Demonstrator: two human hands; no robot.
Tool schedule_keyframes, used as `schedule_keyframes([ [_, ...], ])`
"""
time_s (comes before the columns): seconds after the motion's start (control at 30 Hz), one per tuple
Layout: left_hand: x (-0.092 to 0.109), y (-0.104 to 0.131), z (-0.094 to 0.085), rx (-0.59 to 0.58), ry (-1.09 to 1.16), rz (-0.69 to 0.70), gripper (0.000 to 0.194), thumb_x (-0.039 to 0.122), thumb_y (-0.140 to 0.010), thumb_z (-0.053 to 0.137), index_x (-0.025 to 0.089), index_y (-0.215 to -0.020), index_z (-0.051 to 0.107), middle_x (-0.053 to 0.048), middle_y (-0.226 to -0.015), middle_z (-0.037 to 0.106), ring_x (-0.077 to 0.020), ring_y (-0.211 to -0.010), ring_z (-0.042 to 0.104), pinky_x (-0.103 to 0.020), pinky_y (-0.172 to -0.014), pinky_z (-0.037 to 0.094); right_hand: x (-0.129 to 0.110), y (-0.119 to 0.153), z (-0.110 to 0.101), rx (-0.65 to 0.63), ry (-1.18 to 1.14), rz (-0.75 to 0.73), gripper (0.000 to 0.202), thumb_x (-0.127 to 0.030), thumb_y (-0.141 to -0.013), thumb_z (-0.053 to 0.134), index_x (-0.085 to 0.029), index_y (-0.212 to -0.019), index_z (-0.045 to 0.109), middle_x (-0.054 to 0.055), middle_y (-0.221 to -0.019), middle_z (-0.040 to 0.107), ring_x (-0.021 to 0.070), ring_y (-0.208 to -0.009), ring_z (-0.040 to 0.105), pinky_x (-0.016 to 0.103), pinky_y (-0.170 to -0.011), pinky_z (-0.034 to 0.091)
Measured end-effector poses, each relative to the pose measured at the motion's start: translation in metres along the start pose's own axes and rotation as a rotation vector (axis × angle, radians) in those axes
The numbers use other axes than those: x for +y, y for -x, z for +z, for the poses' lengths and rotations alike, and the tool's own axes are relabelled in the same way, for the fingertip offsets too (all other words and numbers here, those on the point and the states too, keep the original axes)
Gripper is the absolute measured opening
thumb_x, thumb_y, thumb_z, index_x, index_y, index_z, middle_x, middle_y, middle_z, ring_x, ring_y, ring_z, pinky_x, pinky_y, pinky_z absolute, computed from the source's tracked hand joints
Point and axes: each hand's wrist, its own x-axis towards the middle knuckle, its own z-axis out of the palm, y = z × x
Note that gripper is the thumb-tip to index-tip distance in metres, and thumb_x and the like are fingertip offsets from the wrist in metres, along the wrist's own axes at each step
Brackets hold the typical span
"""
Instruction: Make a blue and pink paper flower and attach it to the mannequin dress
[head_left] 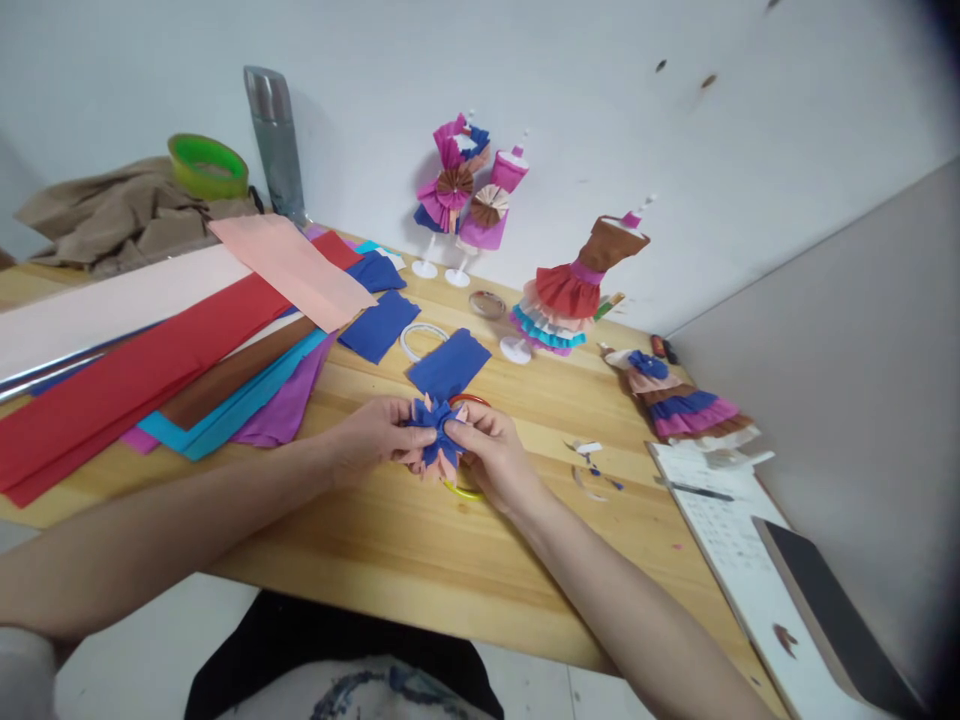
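Observation:
Between my two hands is a paper flower with blue pointed petals over peach ones, held above the table near its front edge. My left hand pinches its left side, thumb on the blue petals. On the right side my right hand grips it the same way, thumb near the flower's middle. Part of a red ring and part of a yellow ring show by my right hand. Just beyond the flower lies a blue crepe piece, touching a white ring.
Coloured crepe strips cover the left of the wooden table. At the back stand a grey flask and small dress forms. Green tape rests on brown cloth. Notepaper and a dark tablet-like object lie right.

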Motion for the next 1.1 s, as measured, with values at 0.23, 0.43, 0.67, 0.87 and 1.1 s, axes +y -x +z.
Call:
schedule_keyframes([
  [0.23, 0.0045, 0.0013, -0.0028, -0.023, 0.055, -0.002, 0.034, 0.041, -0.069, 0.076, 0.012, -0.064, 0.059, 0.000, -0.054, 0.056, -0.0129, -0.056, 0.058, -0.025, -0.060, 0.045, -0.0003, -0.0025, -0.0017, -0.002, -0.012, -0.039, 0.032, -0.039, -0.065, 0.079, -0.017, -0.060, 0.056, -0.003, -0.052, 0.057, 0.0087, -0.044, 0.046, 0.022, -0.046, 0.035],
  [0.43, 0.0057, 0.0011, -0.0042, 0.062, 0.054, -0.043, 0.028, 0.036, -0.067, 0.077, 0.011, -0.071, 0.066, -0.003, -0.062, 0.062, -0.0098, -0.056, 0.053, -0.024, -0.060, 0.044, 0.0008, -0.0030, -0.0047, 0.014, 0.084, -0.066, 0.030, -0.039, -0.068, 0.076, -0.018, -0.062, 0.056, -0.004, -0.051, 0.057, 0.0088, -0.043, 0.047, 0.022, -0.048, 0.034],
  [0.67, 0.0057, 0.0015, -0.0041, 0.099, 0.090, -0.044, 0.025, 0.031, -0.070, 0.074, 0.010, -0.083, 0.068, -0.004, -0.068, 0.065, -0.0100, -0.058, 0.055, -0.023, -0.060, 0.044, 0.0010, -0.0030, -0.0058, 0.011, 0.087, -0.131, 0.030, -0.039, -0.069, 0.076, -0.018, -0.061, 0.057, -0.004, -0.051, 0.059, 0.0082, -0.043, 0.047, 0.022, -0.048, 0.035],
  [0.87, 0.0033, 0.0014, -0.0045, 0.056, 0.039, -0.042, 0.027, 0.033, -0.069, 0.075, 0.011, -0.082, 0.067, -0.005, -0.069, 0.066, -0.0117, -0.061, 0.058, -0.023, -0.058, 0.044, 0.0025, -0.0040, -0.0066, 0.010, 0.109, -0.125, 0.031, -0.041, -0.069, 0.076, -0.018, -0.062, 0.056, -0.004, -0.051, 0.058, 0.0082, -0.043, 0.047, 0.022, -0.048, 0.035],
  [1.1, 0.0011, 0.0000, -0.0051, 0.110, 0.000, -0.022, 0.031, 0.039, -0.066, 0.076, 0.011, -0.070, 0.064, -0.004, -0.059, 0.064, -0.0097, -0.053, 0.054, -0.021, -0.055, 0.041, 0.0054, -0.0038, -0.0078, 0.011, 0.115, -0.098, 0.033, -0.045, -0.068, 0.078, -0.018, -0.066, 0.057, -0.004, -0.052, 0.057, 0.0087, -0.044, 0.047, 0.023, -0.047, 0.037],
])
